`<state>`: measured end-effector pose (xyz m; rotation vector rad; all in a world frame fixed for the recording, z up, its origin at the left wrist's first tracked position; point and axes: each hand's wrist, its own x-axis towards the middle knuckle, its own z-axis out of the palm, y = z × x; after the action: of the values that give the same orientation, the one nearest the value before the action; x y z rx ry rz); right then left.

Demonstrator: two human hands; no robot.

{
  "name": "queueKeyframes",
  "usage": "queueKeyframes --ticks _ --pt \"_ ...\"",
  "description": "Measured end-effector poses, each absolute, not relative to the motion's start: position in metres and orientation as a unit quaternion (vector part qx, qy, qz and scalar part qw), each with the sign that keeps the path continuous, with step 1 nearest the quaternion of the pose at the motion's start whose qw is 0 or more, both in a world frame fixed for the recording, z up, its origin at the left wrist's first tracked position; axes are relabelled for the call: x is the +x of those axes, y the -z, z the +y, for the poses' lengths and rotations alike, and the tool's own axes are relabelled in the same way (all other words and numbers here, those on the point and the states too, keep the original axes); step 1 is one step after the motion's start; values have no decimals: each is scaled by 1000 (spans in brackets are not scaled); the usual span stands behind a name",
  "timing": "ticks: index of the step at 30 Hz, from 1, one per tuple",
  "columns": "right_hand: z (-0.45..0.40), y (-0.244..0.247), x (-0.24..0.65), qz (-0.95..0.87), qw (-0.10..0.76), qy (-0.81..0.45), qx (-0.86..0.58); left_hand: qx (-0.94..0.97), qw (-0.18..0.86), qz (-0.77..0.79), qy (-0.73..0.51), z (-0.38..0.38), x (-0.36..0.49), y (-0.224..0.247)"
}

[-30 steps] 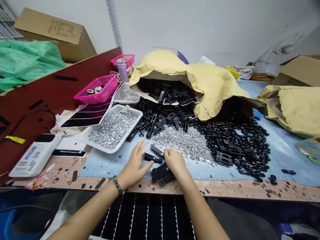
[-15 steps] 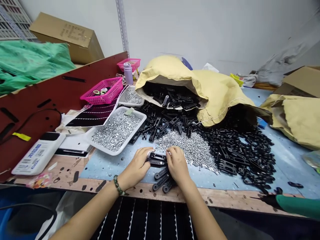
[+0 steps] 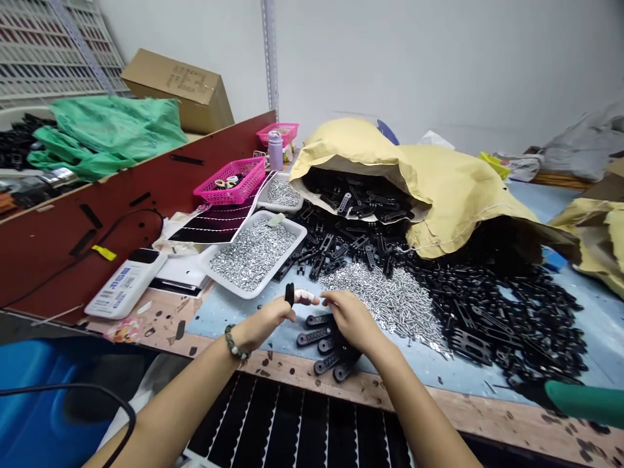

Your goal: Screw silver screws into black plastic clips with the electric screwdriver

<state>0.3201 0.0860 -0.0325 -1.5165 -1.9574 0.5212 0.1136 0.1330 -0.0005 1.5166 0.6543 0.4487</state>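
Observation:
A small black part [image 3: 289, 294] stands upright at the fingers of my left hand [image 3: 267, 320], which is closed around it. White wrapping covers one of its fingers, and a beaded bracelet is on the wrist. My right hand [image 3: 351, 317] is bent, its fingertips close to the left fingertip; what they pinch, if anything, is too small to make out. Beneath and beside the right hand lie several long black arms [image 3: 314, 336], fanned out on the blue mat [image 3: 219, 315]. Just behind it is a heap of silver screws [image 3: 402, 299].
A white tray of small metal pieces [image 3: 251, 253] lies left of the heap. Yellow sacks [image 3: 448, 188] and a large pile of black parts [image 3: 541, 325] fill the back and right. A pink basket [image 3: 238, 188], a scale [image 3: 124, 286] and a green-handled tool [image 3: 585, 403] flank the area.
The view has shifted left. The black pieces between my hands are no longer there, and more black arms lie fanned beside my right hand. My left hand now has an upright black part.

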Motion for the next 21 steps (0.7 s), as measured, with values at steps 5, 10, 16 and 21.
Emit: queueKeyframes --ticks 5,10,16,21 --pt "72 -6 293 -727 416 -244 -489 693 664 241 -146 121 121 -8" --pt "58 -8 286 -693 438 -247 -517 660 660 280 -223 105 136 -3" --pt "17 1 333 -562 506 -261 -600 792 335 418 -293 64 150 33" --pt "-1 23 360 -462 481 -384 -638 879 155 395 -219 52 162 60"
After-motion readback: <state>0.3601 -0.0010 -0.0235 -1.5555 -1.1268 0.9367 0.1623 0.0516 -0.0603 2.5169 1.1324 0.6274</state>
